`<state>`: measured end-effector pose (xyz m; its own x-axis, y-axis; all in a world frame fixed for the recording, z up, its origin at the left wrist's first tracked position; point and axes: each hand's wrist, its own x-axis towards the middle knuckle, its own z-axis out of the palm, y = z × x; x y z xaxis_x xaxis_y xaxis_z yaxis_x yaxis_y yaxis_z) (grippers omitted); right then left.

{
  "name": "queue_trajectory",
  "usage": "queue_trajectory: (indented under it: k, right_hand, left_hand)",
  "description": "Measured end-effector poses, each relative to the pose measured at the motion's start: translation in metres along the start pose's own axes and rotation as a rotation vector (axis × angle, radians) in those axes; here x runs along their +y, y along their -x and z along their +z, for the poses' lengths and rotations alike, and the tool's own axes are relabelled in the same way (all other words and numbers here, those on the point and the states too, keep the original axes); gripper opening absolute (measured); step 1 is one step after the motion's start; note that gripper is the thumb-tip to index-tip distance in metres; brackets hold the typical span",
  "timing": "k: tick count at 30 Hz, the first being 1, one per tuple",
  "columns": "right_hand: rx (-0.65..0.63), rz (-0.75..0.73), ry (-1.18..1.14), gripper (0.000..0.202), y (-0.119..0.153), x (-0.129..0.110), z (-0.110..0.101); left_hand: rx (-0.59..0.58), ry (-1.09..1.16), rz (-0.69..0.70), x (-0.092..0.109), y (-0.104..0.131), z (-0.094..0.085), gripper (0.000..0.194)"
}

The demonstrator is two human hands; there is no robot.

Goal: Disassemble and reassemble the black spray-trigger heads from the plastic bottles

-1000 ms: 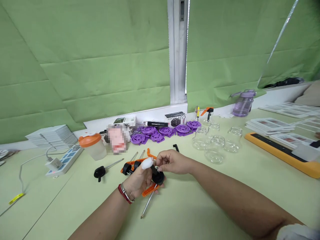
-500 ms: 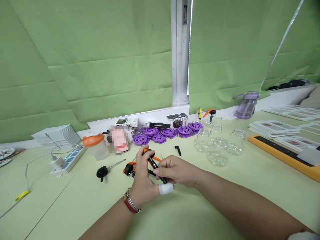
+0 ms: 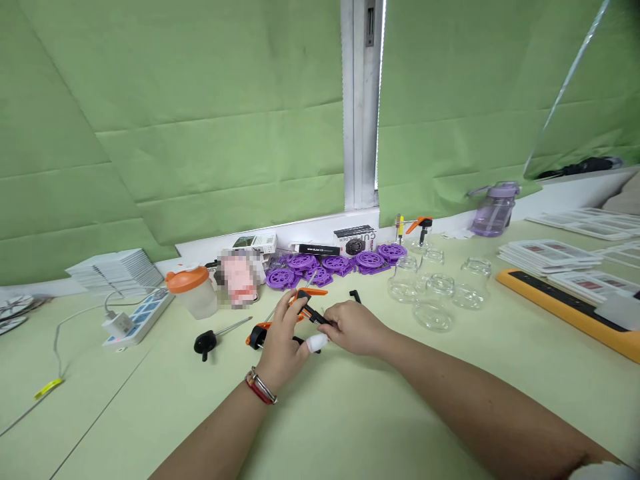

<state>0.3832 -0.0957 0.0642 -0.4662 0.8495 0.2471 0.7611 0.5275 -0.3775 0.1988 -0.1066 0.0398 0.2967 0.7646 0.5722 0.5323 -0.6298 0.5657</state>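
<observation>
My left hand (image 3: 285, 340), its thumb wrapped in white, grips a black and orange part (image 3: 311, 311) near its orange lever. Pinched on the lower end of that same part is my right hand (image 3: 353, 327). Under and beside my left hand lie more black and orange parts (image 3: 257, 337), partly hidden by it. To the left, a black-handled piece with a metal rod (image 3: 206, 343) rests on the table. A small black bent piece (image 3: 355, 296) lies just beyond my right hand, which covers some of it.
Purple wheel-like parts (image 3: 320, 267) lie along the wall. Several glass jars (image 3: 434, 310) stand at right, near an orange and black tool (image 3: 565, 313). An orange-lidded cup (image 3: 193, 293) and a power strip (image 3: 143, 320) are at left. A purple bottle (image 3: 493, 210) stands farther back.
Both hands have moved slightly up and away from me, and the held part has turned, its orange lever now pointing right. My right hand has rolled over, its back more upward.
</observation>
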Motion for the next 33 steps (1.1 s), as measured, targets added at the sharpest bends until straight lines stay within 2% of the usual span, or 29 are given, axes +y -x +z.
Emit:
queue_trajectory:
  k: [6, 9, 12, 16, 20, 25, 29, 33]
  right_hand:
    - [-0.053, -0.115, 0.209, 0.024, 0.004, -0.006, 0.01]
    - [-0.049, -0.141, 0.211, 0.023, 0.005, -0.009, 0.015]
    - [-0.025, -0.134, 0.159, 0.028, 0.005, -0.009, 0.018]
    - [0.036, -0.097, 0.032, 0.036, 0.002, -0.001, 0.02]
    - [0.048, -0.029, -0.011, 0.035, -0.002, 0.011, 0.022]
    - [0.007, 0.042, 0.002, 0.03, -0.005, 0.02, 0.025]
    - [-0.016, 0.058, 0.019, 0.03, -0.007, 0.022, 0.027]
    - [-0.044, 0.053, 0.043, 0.03, -0.006, 0.023, 0.028]
  left_hand:
    - [0.071, 0.01, -0.025, -0.012, -0.003, 0.004, 0.043]
    - [0.07, -0.034, -0.05, -0.013, -0.003, 0.004, 0.031]
    - [0.122, -0.061, -0.064, -0.013, -0.004, 0.003, 0.029]
    - [0.3, -0.089, -0.122, -0.019, -0.009, -0.008, 0.027]
    - [0.523, -0.189, -0.272, -0.035, -0.018, -0.036, 0.017]
    - [0.546, -0.182, -0.628, -0.062, -0.024, -0.068, 0.026]
    - [0.533, -0.183, -0.721, -0.077, -0.023, -0.077, 0.027]
    - [0.424, -0.16, -0.782, -0.085, -0.02, -0.076, 0.017]
